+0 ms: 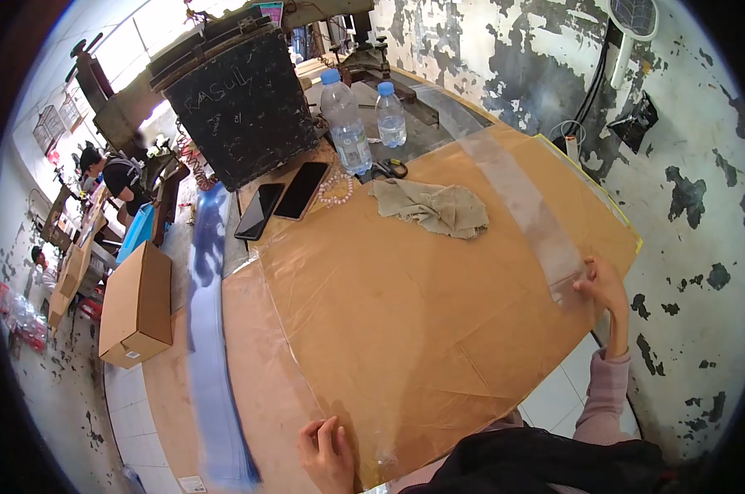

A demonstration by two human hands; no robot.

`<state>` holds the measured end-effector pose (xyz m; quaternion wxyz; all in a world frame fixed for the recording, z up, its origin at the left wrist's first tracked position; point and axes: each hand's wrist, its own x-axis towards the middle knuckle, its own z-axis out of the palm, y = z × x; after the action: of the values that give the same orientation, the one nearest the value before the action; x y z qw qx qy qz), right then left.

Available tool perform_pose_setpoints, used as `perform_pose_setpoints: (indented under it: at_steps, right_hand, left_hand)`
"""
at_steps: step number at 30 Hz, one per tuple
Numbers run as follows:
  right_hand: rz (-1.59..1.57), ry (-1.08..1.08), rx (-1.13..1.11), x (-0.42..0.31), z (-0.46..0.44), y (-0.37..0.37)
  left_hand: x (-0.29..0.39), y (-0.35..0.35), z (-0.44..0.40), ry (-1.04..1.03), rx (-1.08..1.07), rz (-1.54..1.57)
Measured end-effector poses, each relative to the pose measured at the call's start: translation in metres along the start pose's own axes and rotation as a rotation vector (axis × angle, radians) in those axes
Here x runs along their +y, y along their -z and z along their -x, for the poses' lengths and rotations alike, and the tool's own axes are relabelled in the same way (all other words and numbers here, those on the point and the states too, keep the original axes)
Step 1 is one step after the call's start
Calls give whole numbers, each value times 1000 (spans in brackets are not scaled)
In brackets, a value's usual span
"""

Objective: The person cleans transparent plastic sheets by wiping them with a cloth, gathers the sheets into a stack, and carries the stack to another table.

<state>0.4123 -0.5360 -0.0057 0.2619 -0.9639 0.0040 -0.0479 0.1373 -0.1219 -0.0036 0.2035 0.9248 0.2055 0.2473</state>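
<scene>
A large brown cardboard sheet (372,296) covers the work table in front of me. Along its right side lies a long strip of clear plastic (520,189), running toward the back. My right hand (604,286) pinches the near end of this strip at the sheet's right edge. My left hand (327,454) is near the sheet's lower left edge, fingers loosely bent and apart, with nothing visible in it. Left of the sheet, a stack of long bluish plastic strips (212,370) lies lengthwise on the table.
A crumpled grey-green cloth (432,208), scissors (391,168), a beaded bracelet (337,189) and two phones (302,191) (259,212) lie toward the back. Two water bottles (346,123) (390,117) stand behind them. A black machine (236,107) rises back left; a cardboard box (137,305) sits left. People work beyond.
</scene>
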Motion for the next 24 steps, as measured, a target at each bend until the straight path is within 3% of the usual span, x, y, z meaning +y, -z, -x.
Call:
perform_pose_setpoints:
  at_steps: [5, 7, 11, 14, 16, 18, 19, 21, 24]
  right_hand:
    - [-80, 17, 40, 42, -32, -3]
    - [-271, -42, -48, 32, -39, 9]
    - [-1030, -25, -66, -21, -37, 29]
    - [-1341, -88, 3, -106, -1, 26]
    - [-1435, 282, -422, -131, 31, -5]
    - [-1448, 71, -746, -183, 80, -34]
    - [-1197, 105, -995, -206, 96, -43]
    - [-1026, 273, -1448, -221, 121, -78]
    - [-318, 1169, -1552, -236, 99, -63]
  left_hand:
    - [-2, 3, 0, -28, -8, 15]
    - [-2, 4, 2, -28, -11, 2]
    - [-9, 1, 5, -66, -5, -9]
    - [-11, -2, 9, -15, -81, 87]
    - [2, 5, 3, 78, -161, 275]
    - [13, -11, 1, 88, -14, 579]
    - [18, -17, 0, 89, 61, 727]
    - [29, -17, 1, 212, 82, 854]
    - [24, -9, -2, 431, 55, 814]
